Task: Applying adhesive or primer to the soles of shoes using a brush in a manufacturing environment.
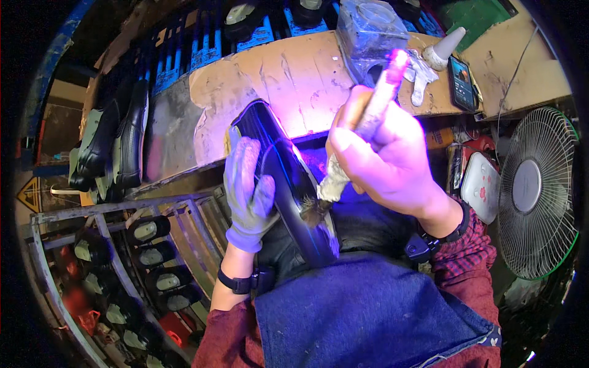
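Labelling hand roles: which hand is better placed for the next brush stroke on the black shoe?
Probably the right hand: it grips the brush, bristles already at the black shoe. The gloved left hand is occupied holding the shoe.

Violet-white glare mid-scene; right hand (385, 153) overexposed, worktop (288, 80) tinted pink. Rack (109, 245), near left, dim; red patch (76, 300) there blurred. Fisheye bends edges; corners black.
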The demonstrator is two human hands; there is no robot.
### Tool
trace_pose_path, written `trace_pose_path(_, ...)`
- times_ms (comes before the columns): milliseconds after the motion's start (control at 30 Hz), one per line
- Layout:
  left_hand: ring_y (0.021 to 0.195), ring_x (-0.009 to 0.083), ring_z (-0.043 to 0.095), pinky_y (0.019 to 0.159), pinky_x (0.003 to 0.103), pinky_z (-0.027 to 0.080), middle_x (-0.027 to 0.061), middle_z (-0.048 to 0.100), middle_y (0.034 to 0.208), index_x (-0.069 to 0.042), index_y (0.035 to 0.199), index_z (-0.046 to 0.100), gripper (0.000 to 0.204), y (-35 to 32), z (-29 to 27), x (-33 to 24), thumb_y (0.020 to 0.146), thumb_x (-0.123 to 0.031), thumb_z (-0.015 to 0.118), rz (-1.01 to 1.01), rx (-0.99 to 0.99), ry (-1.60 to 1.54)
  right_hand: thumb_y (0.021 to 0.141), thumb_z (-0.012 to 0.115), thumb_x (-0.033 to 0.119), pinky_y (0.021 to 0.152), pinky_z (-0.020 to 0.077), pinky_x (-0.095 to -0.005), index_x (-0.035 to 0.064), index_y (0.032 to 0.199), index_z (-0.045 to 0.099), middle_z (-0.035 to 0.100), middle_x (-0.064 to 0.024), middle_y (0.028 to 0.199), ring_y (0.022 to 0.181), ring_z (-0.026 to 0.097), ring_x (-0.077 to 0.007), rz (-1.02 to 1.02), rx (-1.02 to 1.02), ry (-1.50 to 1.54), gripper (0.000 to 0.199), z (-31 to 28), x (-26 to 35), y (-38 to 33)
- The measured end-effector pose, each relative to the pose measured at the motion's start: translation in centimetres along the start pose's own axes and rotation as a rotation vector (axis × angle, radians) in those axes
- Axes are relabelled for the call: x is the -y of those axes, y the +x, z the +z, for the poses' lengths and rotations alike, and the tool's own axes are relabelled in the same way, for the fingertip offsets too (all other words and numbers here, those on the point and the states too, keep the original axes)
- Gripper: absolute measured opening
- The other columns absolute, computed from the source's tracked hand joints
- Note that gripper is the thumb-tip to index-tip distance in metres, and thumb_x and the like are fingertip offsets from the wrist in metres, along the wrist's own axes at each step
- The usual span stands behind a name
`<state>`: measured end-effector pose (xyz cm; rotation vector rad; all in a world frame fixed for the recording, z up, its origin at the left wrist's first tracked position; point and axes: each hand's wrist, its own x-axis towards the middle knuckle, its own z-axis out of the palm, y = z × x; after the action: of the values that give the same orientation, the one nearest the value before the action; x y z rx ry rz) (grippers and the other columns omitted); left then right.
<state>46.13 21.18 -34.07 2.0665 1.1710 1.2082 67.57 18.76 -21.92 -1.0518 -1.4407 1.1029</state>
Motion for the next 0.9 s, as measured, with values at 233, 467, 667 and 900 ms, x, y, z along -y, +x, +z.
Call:
trace_pose_path(233, 0.118, 0.0398, 0.045, 0.098, 0.046, 0.037, 0.0199, 0.048, 0.127, -0.006, 0.131, 0.042, 0.068, 1.1, -1.0, -1.2, 0.071, -0.017, 0.073, 0.106, 0.019, 0.092, 0.08, 0.062, 0.011, 0.054, 0.0505, -0.0302, 0.0002, 0.079, 0.051, 0.059, -0.0147, 0.074, 0.06, 0.057, -0.0192, -0.543, 0.199, 0.045, 0.015, -1.8, 1.4, -0.1)
trace_pose_path(467, 0.116, 0.0239, 0.049, 0.099, 0.036, 0.038, 0.0116, 0.048, 0.129, -0.002, 0.134, 0.038, 0.062, 3.6, -3.3, -2.3, 0.08, -0.016, 0.067, 0.029, 0.002, -0.164, 0.078, 0.072, 0.019, 0.06, 0.0522, -0.0351, -0.003, 0.082, 0.054, 0.063, -0.0213, 0.083, 0.066, 0.061, -0.0249, -0.684, 0.228, -0.058, 0.029, -2.0, 4.9, 0.4)
trace_pose_path(667, 0.102, 0.0194, 0.054, 0.091, 0.036, 0.044, 0.0058, 0.056, 0.109, -0.006, 0.123, 0.043, 0.073, 6.5, -6.3, -8.6, 0.063, -0.024, 0.08, -0.368, 0.703, -0.006, 0.082, 0.064, 0.01, 0.051, 0.0428, -0.0266, 0.0031, 0.079, 0.054, 0.058, -0.0063, 0.07, 0.056, 0.056, -0.0136, -0.387, 0.073, -0.186, 0.012, -3.1, 1.8, 2.4)
trace_pose_path(900, 0.11, 0.0172, 0.049, 0.098, 0.032, 0.038, 0.0071, 0.051, 0.119, -0.004, 0.135, 0.032, 0.098, 3.3, -5.2, -7.1, 0.055, -0.02, 0.086, -0.521, 0.61, -0.557, 0.091, 0.056, 0.013, 0.052, 0.0433, -0.0232, 0.0043, 0.087, 0.051, 0.056, -0.0018, 0.071, 0.056, 0.052, -0.0073, -0.379, -0.167, 0.15, 0.01, -0.6, 2.7, 7.1)
